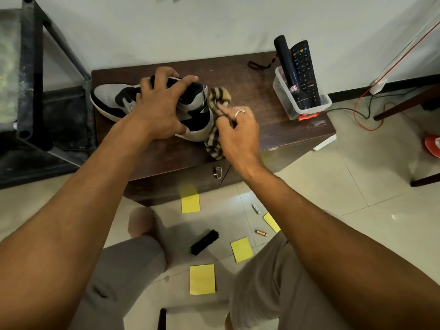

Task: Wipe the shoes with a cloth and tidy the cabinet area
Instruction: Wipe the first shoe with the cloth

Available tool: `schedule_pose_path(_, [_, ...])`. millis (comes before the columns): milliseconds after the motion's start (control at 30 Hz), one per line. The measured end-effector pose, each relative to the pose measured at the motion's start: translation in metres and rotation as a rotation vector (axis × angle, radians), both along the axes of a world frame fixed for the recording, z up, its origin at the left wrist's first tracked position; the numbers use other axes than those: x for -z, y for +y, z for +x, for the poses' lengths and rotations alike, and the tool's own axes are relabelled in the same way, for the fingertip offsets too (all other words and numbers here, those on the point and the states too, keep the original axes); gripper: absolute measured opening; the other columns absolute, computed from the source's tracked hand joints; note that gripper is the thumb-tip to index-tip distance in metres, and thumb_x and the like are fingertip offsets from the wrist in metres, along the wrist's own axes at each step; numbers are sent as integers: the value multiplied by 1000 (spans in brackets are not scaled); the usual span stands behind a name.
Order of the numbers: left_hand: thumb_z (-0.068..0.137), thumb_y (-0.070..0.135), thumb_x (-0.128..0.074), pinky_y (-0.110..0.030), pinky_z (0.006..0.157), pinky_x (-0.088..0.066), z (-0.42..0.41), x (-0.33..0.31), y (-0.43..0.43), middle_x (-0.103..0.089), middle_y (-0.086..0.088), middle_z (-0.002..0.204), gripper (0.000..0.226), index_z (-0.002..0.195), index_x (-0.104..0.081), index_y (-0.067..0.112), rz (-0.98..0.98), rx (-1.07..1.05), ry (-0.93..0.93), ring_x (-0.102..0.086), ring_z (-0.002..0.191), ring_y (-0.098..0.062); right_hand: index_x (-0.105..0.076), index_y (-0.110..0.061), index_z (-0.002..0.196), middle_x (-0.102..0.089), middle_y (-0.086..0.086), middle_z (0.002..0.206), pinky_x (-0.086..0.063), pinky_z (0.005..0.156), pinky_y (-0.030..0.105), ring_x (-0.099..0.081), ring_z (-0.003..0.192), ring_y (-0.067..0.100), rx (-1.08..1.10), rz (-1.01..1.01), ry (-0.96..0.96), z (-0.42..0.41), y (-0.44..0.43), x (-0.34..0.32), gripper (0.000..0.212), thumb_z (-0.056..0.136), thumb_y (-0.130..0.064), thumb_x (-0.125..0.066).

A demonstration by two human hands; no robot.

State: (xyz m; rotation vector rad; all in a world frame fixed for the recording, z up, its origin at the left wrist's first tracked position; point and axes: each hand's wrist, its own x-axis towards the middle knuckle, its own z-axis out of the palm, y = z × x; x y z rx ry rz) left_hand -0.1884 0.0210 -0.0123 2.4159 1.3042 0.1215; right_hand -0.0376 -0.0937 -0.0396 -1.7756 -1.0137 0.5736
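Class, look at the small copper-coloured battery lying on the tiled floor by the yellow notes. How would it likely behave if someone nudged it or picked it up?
The battery looks cylindrical and lies on its side, so a nudge would probably set it rolling. The tiled floor appears glossy and smooth, so it may travel far. It looks rigid, so pinching should not deform it.

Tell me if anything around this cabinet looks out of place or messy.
Yes, the floor in front of the cabinet is littered: four yellow notes, a black brush, a battery and a small white object lie scattered on the tiles. Nothing looks spilled or broken.
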Motion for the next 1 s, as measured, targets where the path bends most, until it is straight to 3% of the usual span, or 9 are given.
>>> schedule_pose_path(233, [67,34,-90,-61,116,-27,2,-2,-1,-12,2,154,110,151,-21,47,-26,11,-5,-14,140,-42,-71,-12,124,-64,-1,112,-57,90,26,-63,102,6,-122,-99,42,-10,4,14,33,95,-24,-61])
schedule_pose_path(333, [70,51,-86,-63,116,-26,1,-6,-1,-15,4,153,100,150,-26,48,-67,12,-38,-13,141,-39,-79,-14,99,-62,-14,79,-47,71,17,-55,73,-6,-176,-203,-9,3,0,13,22,91,-24,-62])
schedule_pose_path(400, [70,80,-67,-63,117,-23,2,-11,-3,-18,10,150,88,145,-34,50,-112,-24,-66,-15,142,-35,-71,-22,70,-56,-16,63,-40,60,14,-52,60,-6,-123,-194,-27,12,3,7,25,93,-17,-62])
schedule_pose_path(467, [70,98,-38,-68,116,-17,8,-14,-8,-22,12,148,83,137,-43,49,-139,-108,-91,-17,144,-34,-71,-23,76,-63,-10,74,-48,63,15,-59,70,-6,-29,-104,5,17,8,3,22,93,-20,-59])
schedule_pose_path(633, [82,86,-39,-66,114,-23,22,0,-20,-29,-1,142,63,116,-54,36,-22,-256,-181,-22,140,-33,-74,-11,117,-67,5,112,-56,83,23,-65,99,10,-186,-68,136,4,12,3,26,98,-11,-55])
schedule_pose_path(733, [88,62,-43,-65,113,-24,19,7,-17,-31,-3,140,35,105,-54,33,12,-265,-250,-26,136,-36,-75,-15,86,-74,5,93,-47,65,13,-58,71,-3,-276,-183,128,6,10,3,25,99,-11,-55])
schedule_pose_path(833, [90,51,-38,-62,112,-25,13,10,-15,-34,-5,138,35,107,-56,28,37,-210,-295,-29,131,-36,-53,-18,58,-49,-8,53,-33,50,19,-35,45,0,-310,-282,95,21,11,0,40,97,-13,-54])
schedule_pose_path(900, [91,48,-34,-60,113,-25,11,11,-15,-35,-6,137,37,108,-57,24,38,-195,-334,-30,130,-34,-74,-11,78,-59,-16,63,-42,59,15,-49,57,-3,-275,-223,117,18,13,-4,28,99,-13,-54])
schedule_pose_path(1000, [93,43,-31,-60,113,-25,11,12,-17,-36,-8,139,38,109,-56,19,46,-200,-374,-31,130,-33,-73,-10,123,-72,-1,119,-52,97,20,-63,110,6,-239,-79,226,0,14,-5,30,98,-8,-55])
